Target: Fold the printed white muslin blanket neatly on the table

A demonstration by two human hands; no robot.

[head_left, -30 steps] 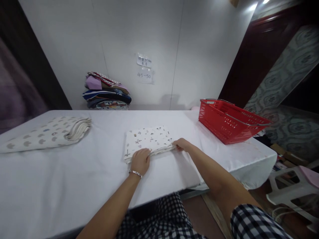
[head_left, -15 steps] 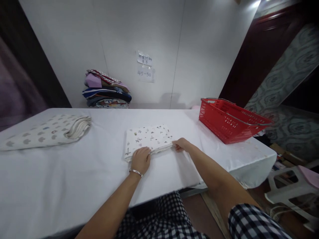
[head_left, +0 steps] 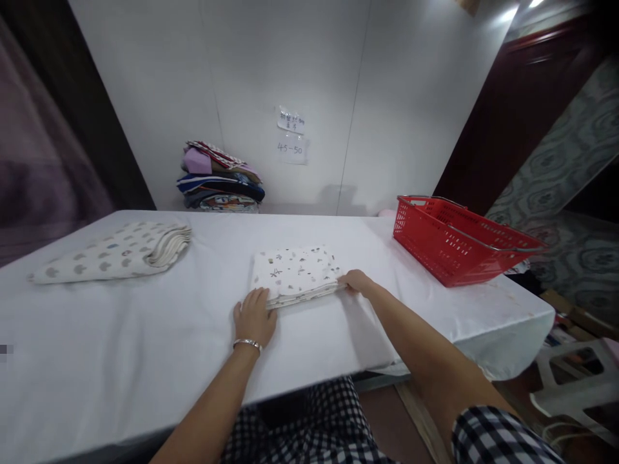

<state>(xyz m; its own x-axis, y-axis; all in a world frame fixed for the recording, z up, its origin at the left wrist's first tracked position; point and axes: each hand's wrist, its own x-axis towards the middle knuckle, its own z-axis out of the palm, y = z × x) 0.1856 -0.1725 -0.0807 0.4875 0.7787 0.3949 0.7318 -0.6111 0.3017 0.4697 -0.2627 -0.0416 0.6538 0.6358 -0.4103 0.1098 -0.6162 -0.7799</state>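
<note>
A folded white cloth (head_left: 297,270) printed with small plant-like motifs lies in the middle of the white-covered table, its layered edge facing me. My right hand (head_left: 355,281) pinches the near right corner of this cloth. At the near left corner, my left hand (head_left: 255,319) rests palm down with its fingers stretched forward, the fingertips touching the cloth's edge. A bracelet circles the left wrist. Farther left on the table is another white fabric piece (head_left: 111,253) with grey motifs, folded in several layers.
A stack of folded fabrics (head_left: 222,177) stands at the back against the wall. Toward the right end of the table sits a red plastic basket (head_left: 459,245) with metal handles. Paper signs (head_left: 292,148) hang on the wall. A light plastic stool (head_left: 575,374) is beyond the table's right edge.
My left hand has slid left from the cloth's front edge to its near left corner, and its fingers have spread. The right hand keeps its pinch. The view has shifted slightly left.
</note>
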